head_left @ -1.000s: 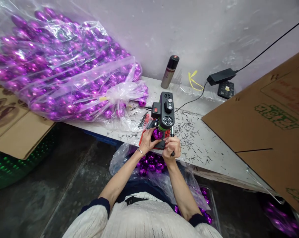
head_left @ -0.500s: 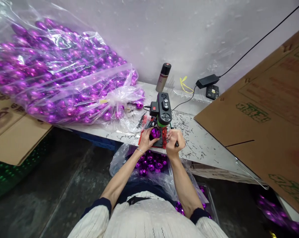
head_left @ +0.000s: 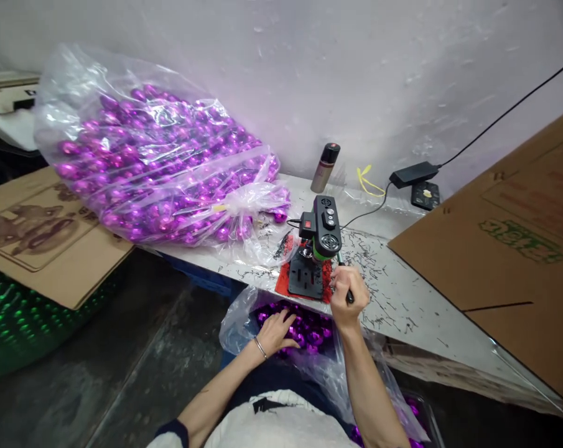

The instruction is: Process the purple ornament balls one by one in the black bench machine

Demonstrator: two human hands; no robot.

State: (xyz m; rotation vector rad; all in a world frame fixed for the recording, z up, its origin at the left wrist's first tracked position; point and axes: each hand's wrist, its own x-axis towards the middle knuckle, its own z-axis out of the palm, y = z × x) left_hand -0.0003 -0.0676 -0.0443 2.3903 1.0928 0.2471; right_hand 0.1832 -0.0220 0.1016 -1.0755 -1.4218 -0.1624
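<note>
My left hand [head_left: 277, 331] reaches over an open plastic bag of shiny purple balls [head_left: 313, 336] below the table edge. Its fingers are spread on the balls, with none visibly gripped. My right hand [head_left: 349, 294] is closed around the black-ended lever [head_left: 350, 298] of a small black bench press [head_left: 326, 227]. A green band shows under the press head. Its slotted black base plate [head_left: 305, 281] is bare and rests on a red mat [head_left: 282, 281].
A large tied clear bag of purple balls [head_left: 178, 168] lies at the table's left. Behind the press stand a spray can [head_left: 325, 168] and a power adapter [head_left: 414, 175]. A cardboard box [head_left: 509, 261] leans at right; black scraps [head_left: 374, 274] litter the tabletop.
My left hand has left the purple ball at the press and moved down into the bag. That ball is gone from the base plate. My right hand still grips the lever; the view has shifted.
</note>
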